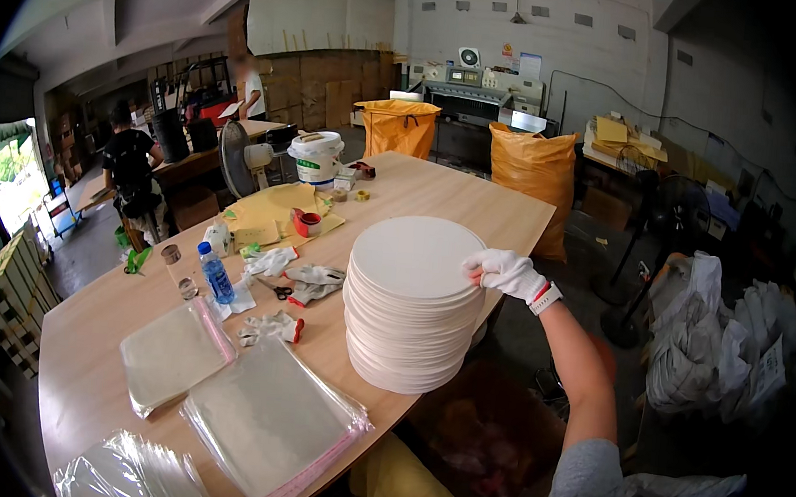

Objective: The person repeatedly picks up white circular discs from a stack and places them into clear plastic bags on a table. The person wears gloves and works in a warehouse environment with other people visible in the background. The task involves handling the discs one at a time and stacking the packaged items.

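Note:
A tall stack of round white boards point(419, 256) stands near the table's right edge, its sides slightly uneven. My right hand point(506, 274), in a white knit glove, reaches in from the right. Its fingers are curled closed at the rim of the top boards; how many edges lie between them is too small to tell. Nowhere in the picture does my left hand show. To the left of the stack lie a loose glove point(270, 328), piles of clear plastic bags point(274, 416) with pink edges, and black-handled scissors point(280, 290).
A water bottle point(216, 276), a red tape dispenser point(306, 223), yellow paper sheets point(265, 210) and a white bucket point(316, 158) share the wooden table point(459, 183). Orange sacks point(536, 180) stand beyond it. Fans point(240, 157) flank the table. Two people point(131, 167) are at the far left.

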A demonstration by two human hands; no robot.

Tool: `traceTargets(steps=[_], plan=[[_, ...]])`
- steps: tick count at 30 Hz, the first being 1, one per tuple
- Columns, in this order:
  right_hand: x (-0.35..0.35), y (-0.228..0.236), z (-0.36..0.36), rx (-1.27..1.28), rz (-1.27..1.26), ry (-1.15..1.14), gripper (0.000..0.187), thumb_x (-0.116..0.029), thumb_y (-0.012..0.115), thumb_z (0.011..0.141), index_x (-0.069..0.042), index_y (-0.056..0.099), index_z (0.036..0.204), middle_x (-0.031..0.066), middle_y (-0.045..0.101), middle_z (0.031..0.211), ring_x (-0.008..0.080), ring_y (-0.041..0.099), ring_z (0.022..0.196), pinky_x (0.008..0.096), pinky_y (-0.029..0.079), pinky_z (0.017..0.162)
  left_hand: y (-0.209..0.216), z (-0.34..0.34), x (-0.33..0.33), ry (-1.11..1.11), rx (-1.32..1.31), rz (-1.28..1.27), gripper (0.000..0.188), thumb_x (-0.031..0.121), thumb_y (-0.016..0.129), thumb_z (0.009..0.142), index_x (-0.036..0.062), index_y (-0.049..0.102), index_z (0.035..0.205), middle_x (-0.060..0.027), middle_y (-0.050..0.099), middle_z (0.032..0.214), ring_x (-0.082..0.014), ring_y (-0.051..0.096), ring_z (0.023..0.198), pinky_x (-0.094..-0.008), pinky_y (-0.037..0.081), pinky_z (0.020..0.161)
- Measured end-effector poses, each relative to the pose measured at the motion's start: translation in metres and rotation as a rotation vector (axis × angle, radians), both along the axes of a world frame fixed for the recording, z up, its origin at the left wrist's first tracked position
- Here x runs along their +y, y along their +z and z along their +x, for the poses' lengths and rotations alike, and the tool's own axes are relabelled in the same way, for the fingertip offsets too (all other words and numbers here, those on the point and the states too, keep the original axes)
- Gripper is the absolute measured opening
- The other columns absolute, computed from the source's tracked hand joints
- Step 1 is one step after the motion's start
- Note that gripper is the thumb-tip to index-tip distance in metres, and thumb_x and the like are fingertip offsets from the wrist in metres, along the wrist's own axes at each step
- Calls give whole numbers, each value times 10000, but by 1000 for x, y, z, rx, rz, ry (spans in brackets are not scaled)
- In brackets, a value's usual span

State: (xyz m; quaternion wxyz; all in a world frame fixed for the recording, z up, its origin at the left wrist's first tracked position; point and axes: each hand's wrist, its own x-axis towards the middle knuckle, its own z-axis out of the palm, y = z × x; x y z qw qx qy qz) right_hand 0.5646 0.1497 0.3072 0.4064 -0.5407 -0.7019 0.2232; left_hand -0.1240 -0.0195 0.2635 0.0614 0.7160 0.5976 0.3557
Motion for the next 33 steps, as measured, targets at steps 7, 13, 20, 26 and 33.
traceTargets(steps=[7, 13, 20, 26, 33], plan=[[-2, 28, -12, -953, 212, 74, 242, -154, 462, 876, -24, 568, 1050, 146, 613, 949, 289, 588, 875, 319, 462, 782, 11, 20, 4, -99, -66, -18, 267, 32, 617, 781, 4, 578, 1044, -112, 661, 923, -248, 628, 892, -349, 468, 827], [-1, 56, -49, -1073, -208, -67, 408, -367, 288, 928, -110, 583, 1043, 163, 602, 1014, 365, 557, 912, 404, 427, 824, 2, 22, -2, -104, -82, -5, 247, 51, 606, 799, 12, 578, 1041, -111, 661, 921, -252, 631, 882, -345, 474, 811], [-3, 55, -29, -976, -15, 42, 285, -167, 427, 836, -75, 594, 1049, 146, 615, 996, 330, 577, 901, 364, 445, 822, 1, 21, -10, -147, -3, -2, 229, 84, 590, 820, 20, 577, 1040, -118, 660, 926, -265, 636, 866, -352, 487, 781], [-2, 44, 24, -583, 105, -592, 252, -232, 473, 812, -75, 628, 933, 129, 635, 872, 290, 591, 829, 366, 462, 732, 0, 18, -22, -112, -46, -10, 249, 100, 575, 833, 26, 566, 1070, -117, 649, 959, -254, 624, 892, -353, 481, 791], [17, 6, 51, -371, -149, -780, 273, -325, 464, 791, -92, 600, 835, 104, 617, 762, 251, 584, 724, 355, 450, 649, -6, 41, -17, -169, -151, -97, 285, 132, 551, 856, 37, 544, 1124, -114, 630, 1012, -233, 599, 942, -354, 464, 819]])
